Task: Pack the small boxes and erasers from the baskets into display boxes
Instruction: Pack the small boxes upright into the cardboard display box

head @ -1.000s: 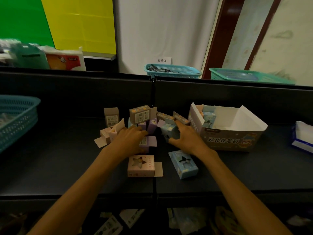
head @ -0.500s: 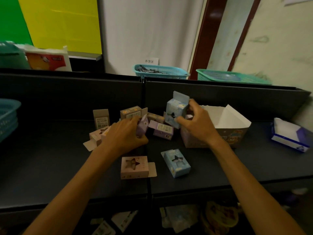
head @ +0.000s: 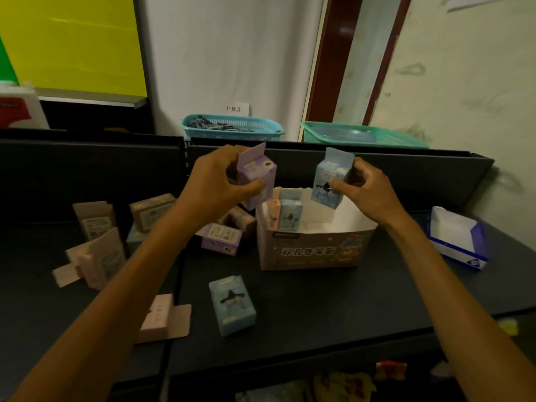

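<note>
My left hand point(head: 216, 181) grips a purple small box point(head: 256, 177) with its top flap open, held above the left edge of the display box point(head: 316, 252). My right hand point(head: 367, 188) pinches a light blue small box point(head: 329, 182), flap up, over the display box's open top. Two small boxes, a pink one point(head: 273, 208) and a blue one point(head: 290, 217), stand inside at the left end. On the dark table point(head: 348, 300) lie a blue box point(head: 233, 304), a pink box point(head: 155, 319), a purple box point(head: 222, 237) and several others to the left.
A white and blue display box point(head: 455, 242) sits open at the right. Behind the table's back wall stand a teal basket point(head: 232, 130) with dark items and a green basket point(head: 362, 134). Clutter shows under the table's front edge.
Both hands have risen from the pile. The left lifted a purple box clear of the table; the right carried the blue box over the display box.
</note>
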Action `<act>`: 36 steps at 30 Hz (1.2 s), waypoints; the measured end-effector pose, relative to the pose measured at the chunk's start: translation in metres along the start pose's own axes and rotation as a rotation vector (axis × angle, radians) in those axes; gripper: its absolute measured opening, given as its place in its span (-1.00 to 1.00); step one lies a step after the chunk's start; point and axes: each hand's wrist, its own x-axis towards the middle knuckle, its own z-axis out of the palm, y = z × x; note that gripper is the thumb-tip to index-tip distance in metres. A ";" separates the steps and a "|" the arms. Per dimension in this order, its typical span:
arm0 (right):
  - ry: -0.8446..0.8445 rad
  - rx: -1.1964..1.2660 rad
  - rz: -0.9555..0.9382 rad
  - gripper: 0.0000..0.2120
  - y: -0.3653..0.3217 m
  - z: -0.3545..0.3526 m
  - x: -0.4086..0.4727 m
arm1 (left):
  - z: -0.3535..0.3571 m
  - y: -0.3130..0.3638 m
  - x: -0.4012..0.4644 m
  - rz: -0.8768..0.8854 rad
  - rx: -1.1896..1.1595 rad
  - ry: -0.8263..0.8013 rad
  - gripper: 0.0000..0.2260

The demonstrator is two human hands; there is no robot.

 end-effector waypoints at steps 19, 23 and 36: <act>-0.380 -0.087 -0.209 -0.62 0.094 -0.038 0.073 | 0.132 -0.007 0.103 -0.141 0.157 -0.290 -0.63; -0.426 -0.063 -0.209 -0.62 0.098 -0.040 0.076 | 0.146 -0.017 0.110 -0.133 0.235 -0.390 -0.59; -0.425 -0.121 -0.216 -0.61 0.106 -0.026 0.077 | 0.175 -0.029 0.111 0.012 0.620 -0.533 -0.52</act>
